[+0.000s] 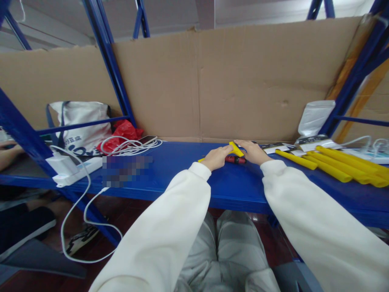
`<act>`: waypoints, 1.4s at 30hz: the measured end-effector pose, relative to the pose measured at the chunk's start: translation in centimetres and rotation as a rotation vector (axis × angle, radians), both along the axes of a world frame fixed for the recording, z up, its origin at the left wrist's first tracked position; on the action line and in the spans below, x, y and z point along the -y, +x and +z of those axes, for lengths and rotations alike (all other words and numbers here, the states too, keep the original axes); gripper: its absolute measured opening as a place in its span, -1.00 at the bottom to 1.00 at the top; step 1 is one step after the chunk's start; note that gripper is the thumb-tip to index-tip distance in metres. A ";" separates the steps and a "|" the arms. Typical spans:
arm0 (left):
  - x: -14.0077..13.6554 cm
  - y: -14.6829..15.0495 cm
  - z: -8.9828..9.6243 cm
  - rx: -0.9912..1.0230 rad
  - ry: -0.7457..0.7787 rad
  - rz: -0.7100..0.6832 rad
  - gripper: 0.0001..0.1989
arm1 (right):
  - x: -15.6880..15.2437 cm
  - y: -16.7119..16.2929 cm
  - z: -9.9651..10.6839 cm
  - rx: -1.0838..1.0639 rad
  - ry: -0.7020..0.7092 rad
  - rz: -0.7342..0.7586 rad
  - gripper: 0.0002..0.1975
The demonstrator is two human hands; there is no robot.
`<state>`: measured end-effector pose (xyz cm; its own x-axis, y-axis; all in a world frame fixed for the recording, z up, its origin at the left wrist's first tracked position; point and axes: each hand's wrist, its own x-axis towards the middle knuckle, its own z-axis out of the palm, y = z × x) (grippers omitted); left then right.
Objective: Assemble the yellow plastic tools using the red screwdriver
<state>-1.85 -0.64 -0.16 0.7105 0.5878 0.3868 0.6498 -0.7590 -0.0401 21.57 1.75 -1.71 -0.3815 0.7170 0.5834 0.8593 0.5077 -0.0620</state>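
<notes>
My left hand is closed on a yellow piece that looks like a flattened strip or tube. A small yellow tip shows at the left of this hand; I cannot tell whether it belongs to the same piece. From the other side, my right hand reaches to the piece, its fingers bent at the top end and partly hidden. Just below the yellow piece, a red tool with a dark end lies on the blue tabletop, between the hands.
Several yellow tubes lie at right, near black-and-white packets and a white pouch. At left are a power strip, coiled white cable, red bag and cloth bag. Cardboard stands behind. Another person's hand shows far left.
</notes>
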 end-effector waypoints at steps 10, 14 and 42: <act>-1.0 0.2 -0.7 0.008 0.034 -0.090 -0.34 | -0.2 -0.1 0.1 0.000 -0.025 0.036 -0.48; -1.2 0.2 -0.8 0.005 0.047 -0.122 -0.32 | -0.4 -0.1 0.1 -0.003 -0.018 0.025 -0.51; -1.0 0.0 -0.4 0.017 -0.007 0.011 -0.34 | -0.7 0.0 -0.4 -0.622 -0.441 -0.436 -0.72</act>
<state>-1.87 0.34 -0.51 0.6974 0.5983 0.3946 0.6588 -0.7519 -0.0243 21.60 2.47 -2.15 0.2737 0.9339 0.2302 0.7165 -0.0383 -0.6966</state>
